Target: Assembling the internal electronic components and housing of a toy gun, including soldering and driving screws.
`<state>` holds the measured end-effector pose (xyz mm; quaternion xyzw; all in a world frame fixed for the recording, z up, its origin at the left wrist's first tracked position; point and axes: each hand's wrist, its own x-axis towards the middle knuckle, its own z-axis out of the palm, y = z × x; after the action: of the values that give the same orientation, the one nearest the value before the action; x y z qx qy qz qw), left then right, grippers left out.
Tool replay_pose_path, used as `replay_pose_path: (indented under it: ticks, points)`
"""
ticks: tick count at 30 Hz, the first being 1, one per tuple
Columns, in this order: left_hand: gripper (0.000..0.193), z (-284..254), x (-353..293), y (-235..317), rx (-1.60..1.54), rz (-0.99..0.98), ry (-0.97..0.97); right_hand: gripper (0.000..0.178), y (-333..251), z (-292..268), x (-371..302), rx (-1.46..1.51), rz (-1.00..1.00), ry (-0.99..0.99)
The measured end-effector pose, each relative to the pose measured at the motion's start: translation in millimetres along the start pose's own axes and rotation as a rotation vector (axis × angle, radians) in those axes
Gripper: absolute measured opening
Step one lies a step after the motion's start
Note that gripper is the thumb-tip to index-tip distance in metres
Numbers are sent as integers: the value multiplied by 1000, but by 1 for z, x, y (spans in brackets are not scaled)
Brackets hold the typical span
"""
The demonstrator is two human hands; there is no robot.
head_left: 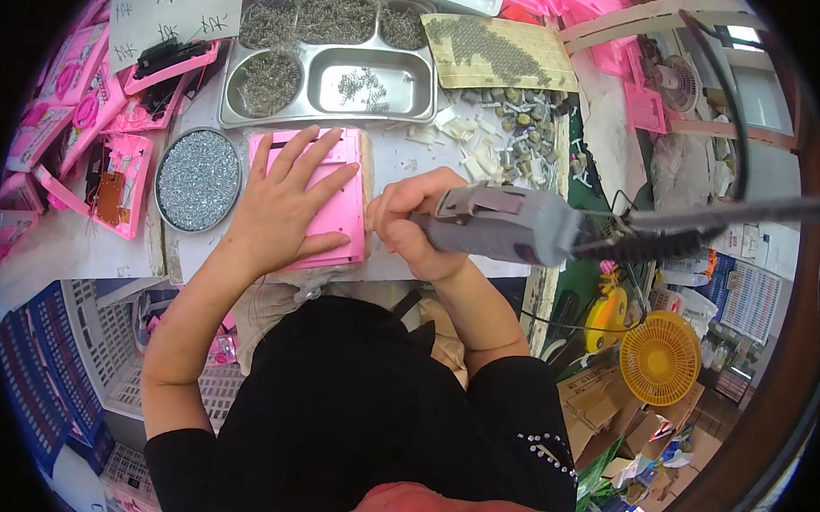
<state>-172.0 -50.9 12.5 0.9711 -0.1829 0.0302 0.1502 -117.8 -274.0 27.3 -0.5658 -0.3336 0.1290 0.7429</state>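
Note:
My left hand (290,193) lies with fingers spread on a flat pink plastic housing (347,209), which rests on a pale block at the near side of the table. In my right hand (417,222) is a grey electric screwdriver (510,225), held sideways with its cord end to the right. My curled fingers hide its tip, beside the housing's right edge. To the left of the housing stands a round dish (161,207) full of small silvery screws.
Behind the housing is a steel compartment tray (230,114) with tangled springs. A cardboard sheet (448,63) holds rows of small parts. Loose white and metal pieces (523,124) lie at right. Pink casings (114,187) pile up at left; a yellow basket (659,358) sits lower right.

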Motion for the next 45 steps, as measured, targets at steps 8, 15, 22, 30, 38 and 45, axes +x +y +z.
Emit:
replay_pose_path:
  ticks: [8,15,22,30,38,45]
  points:
    - [81,3,1,2,-22,3,15,24,4,6,4,-89,150,-25]
    - [76,6,5,-6,-346,-110,269,28,-26,3,18,78,-131,50]
    - [34,1,17,-21,-241,-39,333,27,-48,-6,45,305,-245,54]
    - [34,-4,14,-25,-271,-26,348,27,-43,1,44,57,-220,66]
    - [33,10,19,-27,-269,-121,231,21,-3,-3,62,-63,-266,86]
    - [32,12,23,-28,-274,-88,292,18,37,2,52,-284,-171,107]
